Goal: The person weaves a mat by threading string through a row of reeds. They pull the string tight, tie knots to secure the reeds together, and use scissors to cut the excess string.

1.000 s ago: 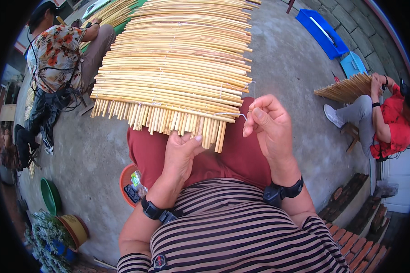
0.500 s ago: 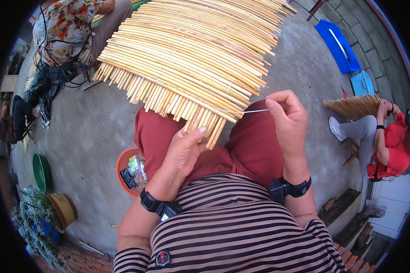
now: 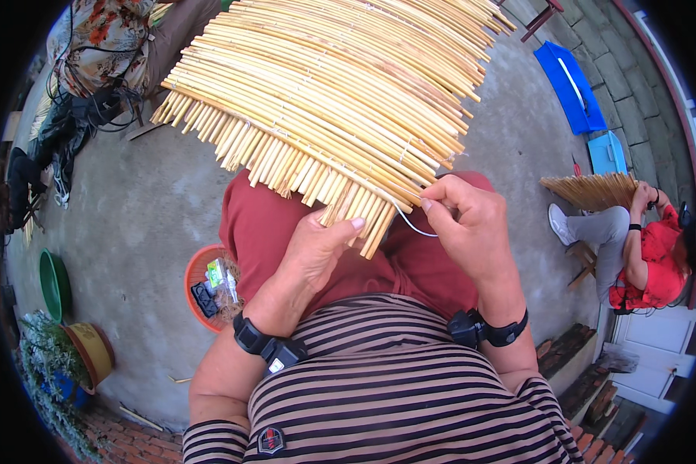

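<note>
A mat of straight pale reed stalks [image 3: 325, 93] rests over my knees and stretches away from me. White thread binds its rows, and short stalk ends stick out along the near edge. My left hand [image 3: 311, 251] grips several of these short ends, thumb on top, fingers hidden beneath. At the mat's near right corner, my right hand [image 3: 470, 226] has thumb and forefinger pinched together by the white string [image 3: 414, 226]. The string comes from the near edge and hangs in a slack curve below the right fingertips.
An orange basket [image 3: 192, 288] with small items stands left of my knees. A green basin [image 3: 54, 286] and a potted plant [image 3: 50, 352] are farther left. One person [image 3: 100, 46] sits at upper left; another [image 3: 649, 263] holds a smaller mat [image 3: 591, 191] at right, near a blue tray [image 3: 571, 85].
My right hand has moved left and slightly down to the mat's corner. The string, stretched straight before, now sags in a loop. My left hand keeps its hold on the stalk ends.
</note>
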### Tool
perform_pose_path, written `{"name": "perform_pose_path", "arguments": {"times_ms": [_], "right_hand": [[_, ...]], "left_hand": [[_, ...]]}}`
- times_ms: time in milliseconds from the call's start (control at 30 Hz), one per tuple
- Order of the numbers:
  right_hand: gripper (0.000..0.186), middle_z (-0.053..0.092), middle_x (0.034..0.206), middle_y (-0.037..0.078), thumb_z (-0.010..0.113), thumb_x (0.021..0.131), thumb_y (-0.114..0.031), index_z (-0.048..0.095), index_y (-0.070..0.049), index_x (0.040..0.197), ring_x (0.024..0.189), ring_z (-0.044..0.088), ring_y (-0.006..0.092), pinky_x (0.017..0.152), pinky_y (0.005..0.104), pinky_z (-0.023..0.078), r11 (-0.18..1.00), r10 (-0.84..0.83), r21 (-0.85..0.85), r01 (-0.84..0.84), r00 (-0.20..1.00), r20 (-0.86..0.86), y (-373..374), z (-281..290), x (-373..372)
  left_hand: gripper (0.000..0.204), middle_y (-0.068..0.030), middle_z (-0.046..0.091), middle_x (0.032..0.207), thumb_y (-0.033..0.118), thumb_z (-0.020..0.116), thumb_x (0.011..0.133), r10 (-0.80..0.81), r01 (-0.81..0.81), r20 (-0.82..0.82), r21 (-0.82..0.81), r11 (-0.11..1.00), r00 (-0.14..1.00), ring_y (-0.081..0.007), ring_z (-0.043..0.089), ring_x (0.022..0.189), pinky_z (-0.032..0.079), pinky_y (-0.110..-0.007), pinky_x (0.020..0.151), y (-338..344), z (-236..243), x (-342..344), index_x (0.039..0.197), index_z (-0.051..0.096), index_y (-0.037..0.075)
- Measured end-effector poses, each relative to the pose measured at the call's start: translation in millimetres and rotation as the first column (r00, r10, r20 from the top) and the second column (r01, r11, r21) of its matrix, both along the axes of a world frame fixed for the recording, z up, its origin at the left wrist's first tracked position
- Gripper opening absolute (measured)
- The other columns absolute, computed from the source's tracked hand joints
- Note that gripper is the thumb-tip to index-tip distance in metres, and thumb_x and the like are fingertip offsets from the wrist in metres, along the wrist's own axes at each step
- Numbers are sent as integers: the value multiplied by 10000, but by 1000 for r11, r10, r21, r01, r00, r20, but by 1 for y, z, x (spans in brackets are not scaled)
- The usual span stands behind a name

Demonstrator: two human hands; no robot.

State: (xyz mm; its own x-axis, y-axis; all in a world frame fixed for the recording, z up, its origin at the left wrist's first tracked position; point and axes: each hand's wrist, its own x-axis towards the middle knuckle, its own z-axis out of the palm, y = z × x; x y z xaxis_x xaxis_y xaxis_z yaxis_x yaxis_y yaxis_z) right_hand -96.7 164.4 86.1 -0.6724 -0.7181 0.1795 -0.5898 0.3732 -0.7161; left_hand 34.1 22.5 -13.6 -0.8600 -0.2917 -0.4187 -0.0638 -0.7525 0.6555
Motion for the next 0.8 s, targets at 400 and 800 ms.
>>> {"name": "perform_pose_path", "arguments": {"times_ms": [400,800], "right_hand": [[53,580,635,153,569,749,5,551,-16,704,586,602,307,536,378,468,996,93,7,-92,988,-127,-16,2,1],[59,568,619,162,561,748,12,537,-11,699,580,591,326,530,393,464,994,97,56,-91,990,-106,-22,1,1]], "left_hand": [[329,-58,654,990,53,674,811,13,-12,8,-59,998,1000,-128,629,849,512,-284,737,-3,-3,3,1120,570,8],[288,-56,642,887,59,677,801,44,-43,13,-58,997,999,-113,601,752,491,-256,696,-2,-3,1,1067,592,-13]]}}
